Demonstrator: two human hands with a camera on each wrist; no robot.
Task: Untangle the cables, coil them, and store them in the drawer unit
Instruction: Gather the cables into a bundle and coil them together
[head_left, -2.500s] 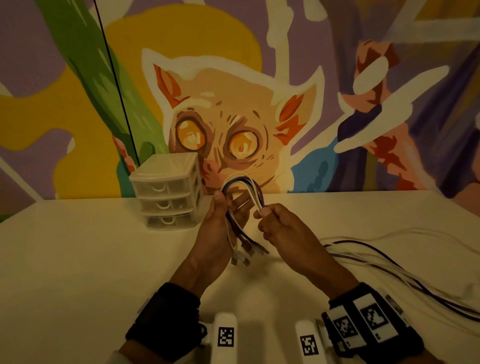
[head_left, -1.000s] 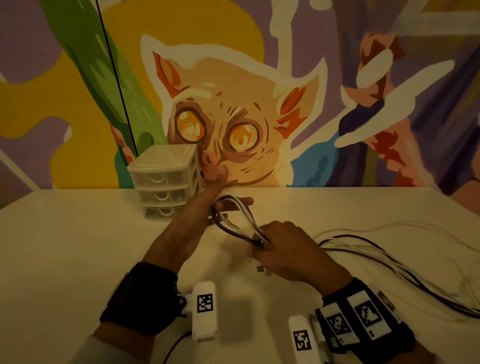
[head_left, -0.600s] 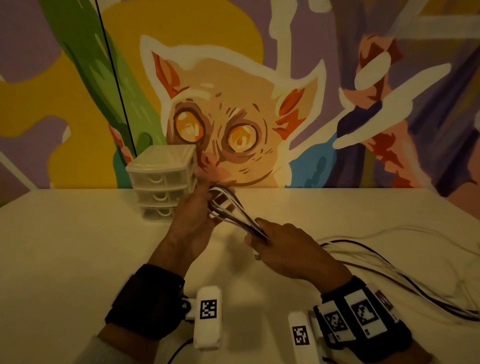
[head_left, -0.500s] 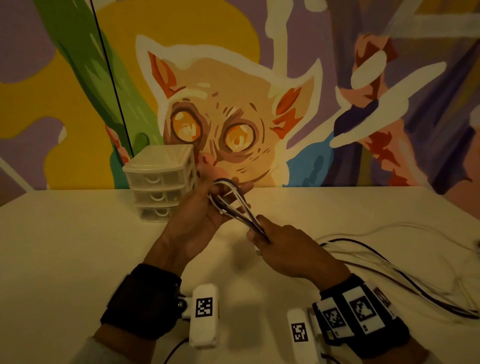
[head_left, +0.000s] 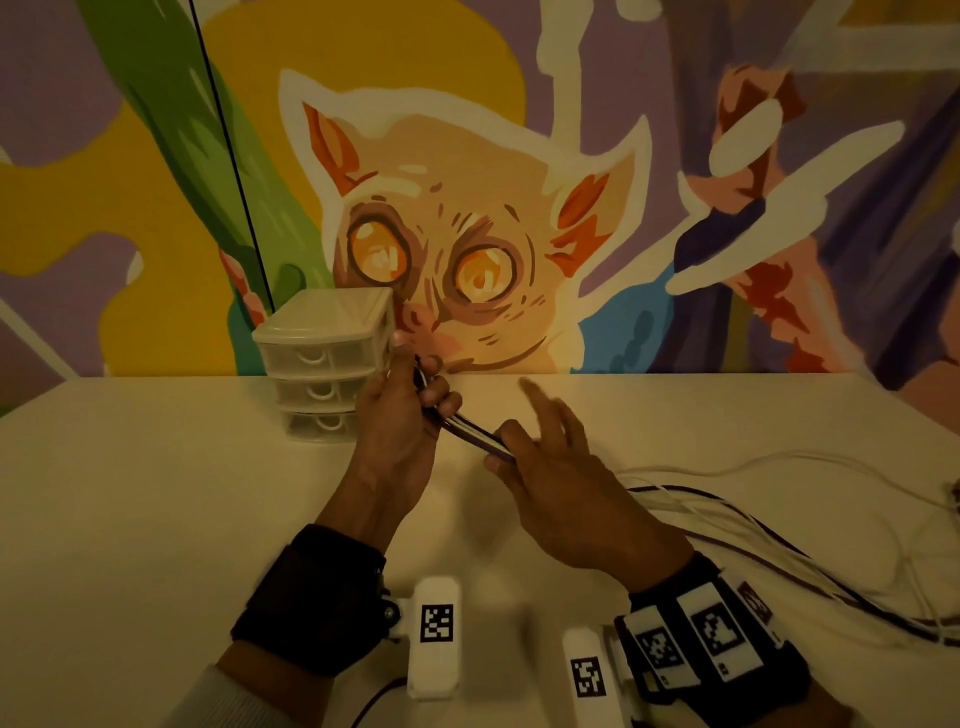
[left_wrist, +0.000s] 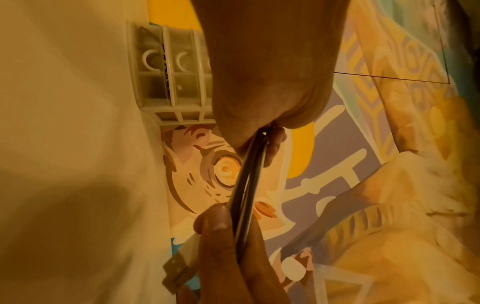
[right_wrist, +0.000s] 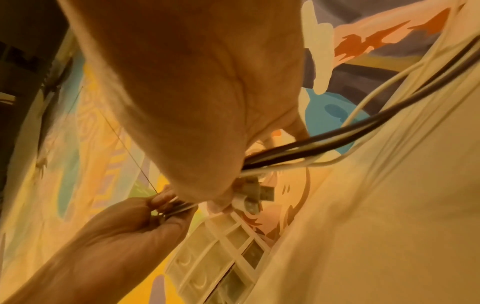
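Three translucent plastic drawers stacked as a small drawer unit (head_left: 324, 371) stand at the table's (head_left: 130, 493) far left, just beside the left hand (head_left: 400, 421), whose fingers (head_left: 434, 395) curl around a folded bundle of black and white cables (head_left: 470, 431). Rightward, the right hand (head_left: 550, 467) pinches the same bundle, other fingers spread; loose cable lengths (head_left: 779, 540) trail across the table.
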